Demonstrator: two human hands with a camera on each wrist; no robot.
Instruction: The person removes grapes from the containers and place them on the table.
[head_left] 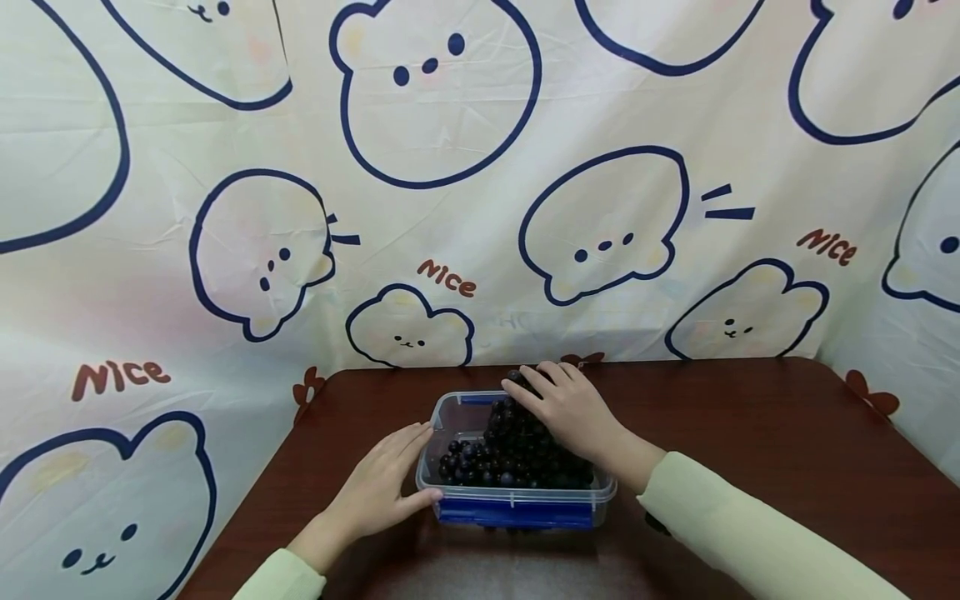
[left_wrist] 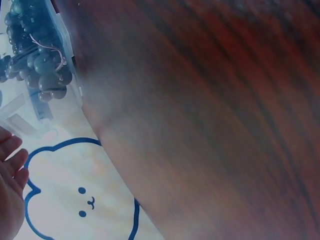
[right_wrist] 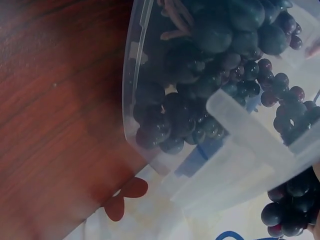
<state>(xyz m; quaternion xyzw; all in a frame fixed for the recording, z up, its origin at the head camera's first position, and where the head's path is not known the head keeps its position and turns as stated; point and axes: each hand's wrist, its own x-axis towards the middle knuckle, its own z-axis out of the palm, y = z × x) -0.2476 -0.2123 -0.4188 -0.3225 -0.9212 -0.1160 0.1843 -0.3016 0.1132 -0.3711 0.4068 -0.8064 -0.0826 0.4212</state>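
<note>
A clear plastic container (head_left: 512,494) with blue side latches (head_left: 517,514) stands on the table, holding dark grapes (head_left: 480,467) heaped toward its right side. My left hand (head_left: 378,483) rests against its left side, fingers extended along the wall and thumb at the near corner. In the left wrist view those fingers (left_wrist: 14,155) lie beside the clear wall. Above the container's far right part, my right hand (head_left: 573,412) grips a bunch of grapes (right_wrist: 292,205), mostly hidden under the fingers in the head view. A pale stem (left_wrist: 52,50) shows among the grapes inside.
The dark reddish-brown wooden table (head_left: 750,467) extends on both sides of the container. Behind it and along the sides hangs a white curtain (head_left: 480,225) printed with blue-outlined cartoon animals. A small dark object (head_left: 657,523) shows under the right sleeve (head_left: 720,508).
</note>
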